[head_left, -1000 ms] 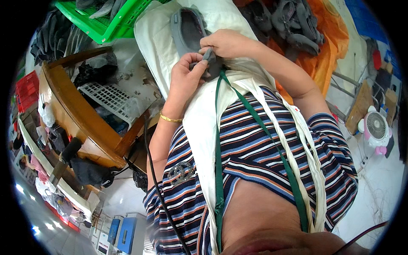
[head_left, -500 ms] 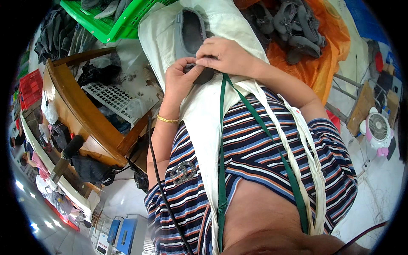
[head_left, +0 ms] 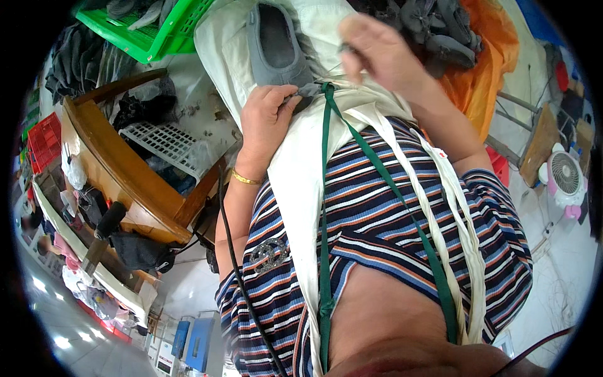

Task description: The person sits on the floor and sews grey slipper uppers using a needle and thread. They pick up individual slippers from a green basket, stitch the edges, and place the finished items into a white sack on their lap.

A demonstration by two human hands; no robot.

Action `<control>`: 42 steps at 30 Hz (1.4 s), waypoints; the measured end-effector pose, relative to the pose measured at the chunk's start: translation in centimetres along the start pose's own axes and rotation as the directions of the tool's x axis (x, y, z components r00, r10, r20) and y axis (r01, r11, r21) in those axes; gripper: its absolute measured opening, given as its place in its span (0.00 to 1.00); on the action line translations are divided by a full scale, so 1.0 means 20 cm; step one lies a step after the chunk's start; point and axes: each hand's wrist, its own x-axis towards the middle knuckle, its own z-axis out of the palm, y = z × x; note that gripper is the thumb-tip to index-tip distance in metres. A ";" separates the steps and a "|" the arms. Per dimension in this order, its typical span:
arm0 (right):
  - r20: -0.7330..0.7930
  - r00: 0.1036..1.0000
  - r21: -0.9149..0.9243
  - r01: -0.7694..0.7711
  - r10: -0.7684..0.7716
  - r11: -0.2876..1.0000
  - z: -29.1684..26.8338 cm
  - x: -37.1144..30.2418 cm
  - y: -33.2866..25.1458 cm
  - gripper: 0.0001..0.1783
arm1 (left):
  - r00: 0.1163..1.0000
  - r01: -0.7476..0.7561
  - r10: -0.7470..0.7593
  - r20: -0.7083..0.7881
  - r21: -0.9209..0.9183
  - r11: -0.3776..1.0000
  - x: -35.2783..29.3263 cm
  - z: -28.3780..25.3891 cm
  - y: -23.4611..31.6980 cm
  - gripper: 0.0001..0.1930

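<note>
Wearing green straps (head_left: 325, 188) over a striped shirt (head_left: 358, 188); could snag the work, with both straps meeting right beside it. Pinching a grey piece (head_left: 308, 92) at the near edge of the lap with the left hand (head_left: 264, 119), fingers narrowed on its edge; could lose it through a slack, one-handed pinch. Cannot tell it from a scrap or part of another shoe. Holding the right hand (head_left: 380, 56) raised, apart from the piece, fingers bent but blurred; cannot tell whether loaded or empty. Could jab the left hand by dropping too fast. Resting a grey shoe (head_left: 277, 47) on white cloth (head_left: 220, 50), just beyond the left hand; could knock it askew with a stray knuckle. Farther right, could disturb a dark heap (head_left: 440, 31) on an orange sheet (head_left: 493, 72) by swinging the arm wide.
</note>
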 end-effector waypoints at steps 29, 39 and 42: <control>0.211 0.977 -0.855 0.181 0.008 0.485 0.01 0.11 0.24 0.11 | 0.942 -0.241 0.258 -0.214 0.102 0.965 -0.02 0.10 -0.11 0.13; 0.247 0.967 -0.875 0.199 0.054 0.442 0.01 0.13 0.24 0.11 | 0.935 -0.247 0.262 -0.238 0.092 0.965 -0.02 0.11 -0.11 0.14; 0.264 0.961 -0.886 0.209 0.080 0.413 0.02 0.13 0.22 0.12 | 0.936 -0.250 0.265 -0.232 0.094 0.964 -0.02 0.10 -0.11 0.14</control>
